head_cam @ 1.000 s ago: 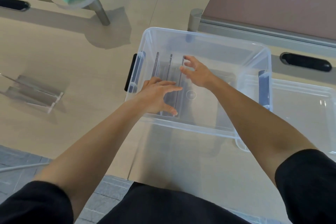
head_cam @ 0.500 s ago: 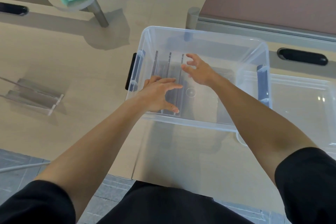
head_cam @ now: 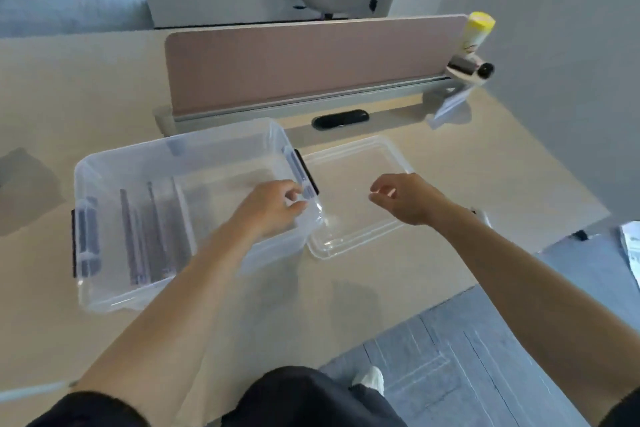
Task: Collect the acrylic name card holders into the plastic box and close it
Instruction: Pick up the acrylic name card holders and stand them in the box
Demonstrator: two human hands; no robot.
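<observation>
Clear acrylic name card holders [head_cam: 145,236] sit in the transparent plastic box [head_cam: 104,163]. Its flat clear lid [head_cam: 349,163], likely light and slippery, lies alongside, best taken by the rim. Right hand [head_cam: 408,199] loosely curled, empty; left hand [head_cam: 270,208] grip unclear.

plastic box [head_cam: 207,151]: clear, glossy plastic
lid [head_cam: 346,170]: clear, smooth plastic
name card holders [head_cam: 138,236]: transparent glossy acrylic
latch [head_cam: 309,174]: black plastic
surface [head_cam: 450,166]: matt, pale wood-look

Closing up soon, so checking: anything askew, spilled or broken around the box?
Nothing stands out. The holders stand in a row at the left end of the box; the lid lies flat on the desk beside it, not yet on.
</observation>
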